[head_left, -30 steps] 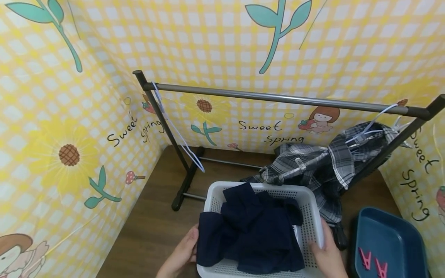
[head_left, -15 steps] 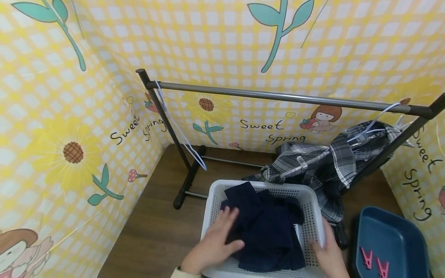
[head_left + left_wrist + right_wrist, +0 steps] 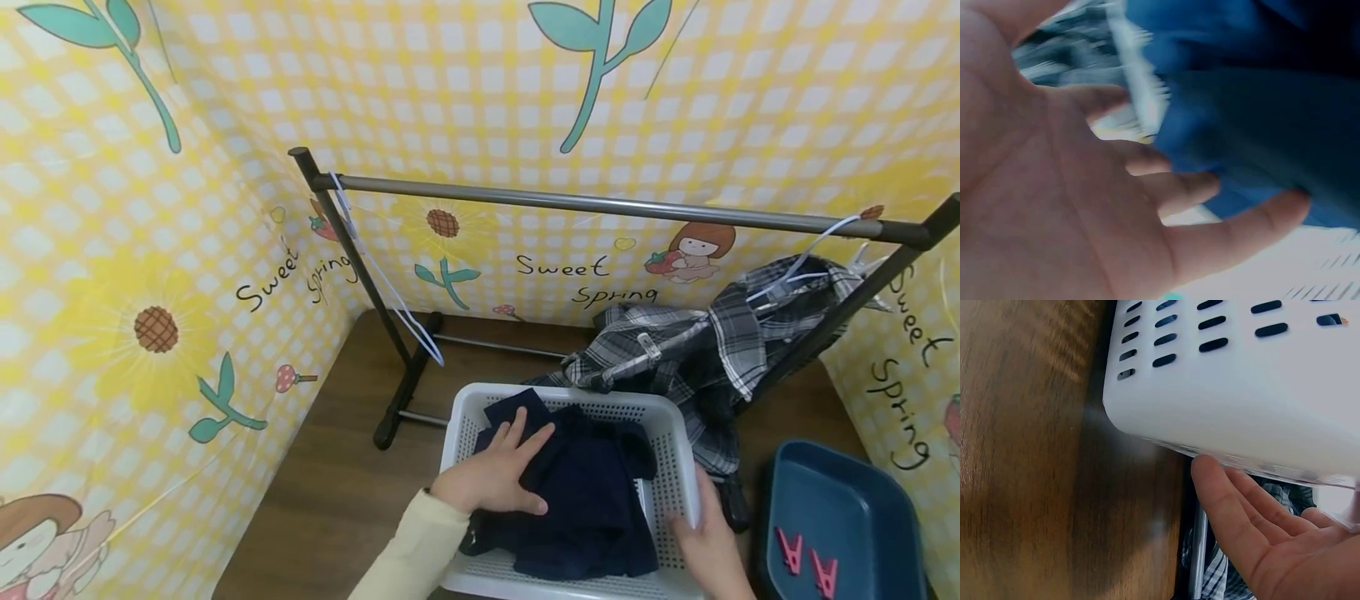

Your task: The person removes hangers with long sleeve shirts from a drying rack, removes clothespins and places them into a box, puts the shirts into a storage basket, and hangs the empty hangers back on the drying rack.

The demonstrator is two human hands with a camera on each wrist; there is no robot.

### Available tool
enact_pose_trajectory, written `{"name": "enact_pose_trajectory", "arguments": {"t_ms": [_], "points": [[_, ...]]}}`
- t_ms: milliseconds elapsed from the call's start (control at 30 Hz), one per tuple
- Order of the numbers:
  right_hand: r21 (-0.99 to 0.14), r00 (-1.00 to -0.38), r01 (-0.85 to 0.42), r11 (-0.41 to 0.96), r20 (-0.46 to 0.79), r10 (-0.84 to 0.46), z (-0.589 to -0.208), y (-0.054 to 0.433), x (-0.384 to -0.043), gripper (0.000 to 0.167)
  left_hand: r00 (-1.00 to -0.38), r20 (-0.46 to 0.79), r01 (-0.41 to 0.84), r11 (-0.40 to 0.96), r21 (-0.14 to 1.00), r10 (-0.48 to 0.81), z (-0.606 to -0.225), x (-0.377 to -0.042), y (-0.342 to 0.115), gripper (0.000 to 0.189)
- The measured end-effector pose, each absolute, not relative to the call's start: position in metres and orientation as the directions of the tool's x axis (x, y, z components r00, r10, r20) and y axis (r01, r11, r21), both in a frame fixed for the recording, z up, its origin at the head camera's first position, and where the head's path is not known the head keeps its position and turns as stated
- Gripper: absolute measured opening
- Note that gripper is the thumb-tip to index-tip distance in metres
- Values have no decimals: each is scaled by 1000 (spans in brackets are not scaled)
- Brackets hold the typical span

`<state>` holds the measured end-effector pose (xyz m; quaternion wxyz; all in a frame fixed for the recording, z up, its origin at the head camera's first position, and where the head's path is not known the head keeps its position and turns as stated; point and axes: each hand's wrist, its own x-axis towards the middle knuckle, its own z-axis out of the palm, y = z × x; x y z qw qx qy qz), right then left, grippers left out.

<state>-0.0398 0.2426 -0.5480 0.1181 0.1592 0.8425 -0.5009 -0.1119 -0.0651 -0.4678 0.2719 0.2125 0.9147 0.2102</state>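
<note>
A white perforated laundry basket [image 3: 681, 450] stands on the floor with dark navy folded clothing [image 3: 592, 496] in it. Over the clothing's left part lies my left hand [image 3: 491, 477], fingers spread. The left wrist view shows its palm side blurred, fingertips overlapping the navy cloth [image 3: 1241, 125]. My right hand [image 3: 708, 537] grips the basket's right side, thumb over the rim. From the right wrist, its fingers [image 3: 1210, 481] are seen against the outer wall of the basket [image 3: 1210, 406].
Behind the basket stands a metal clothes rack [image 3: 525, 198]. A bare hanger [image 3: 386, 283] hangs at its left, and a plaid shirt [image 3: 738, 333] on a hanger at its right. A blue tub [image 3: 847, 483] at right holds pink clothespins [image 3: 789, 550].
My left hand has let go of the basket's left side and moved right and up over the navy clothing. The cloth's left flap has shifted inside the rim. The right hand stays put.
</note>
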Motion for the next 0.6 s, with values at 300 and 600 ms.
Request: {"name": "enact_pose_trajectory", "arguments": {"t_ms": [300,600], "points": [[-812,-926,376,447,-352,140,-547,242,-39,85,-751,-522,365,913,181,404,-518,-122,-34,125],[-804,-921,387,451,-363,144,-549,246,-40,85,-774,-511,354,924,142,375,-523,-121,-28,126]]}}
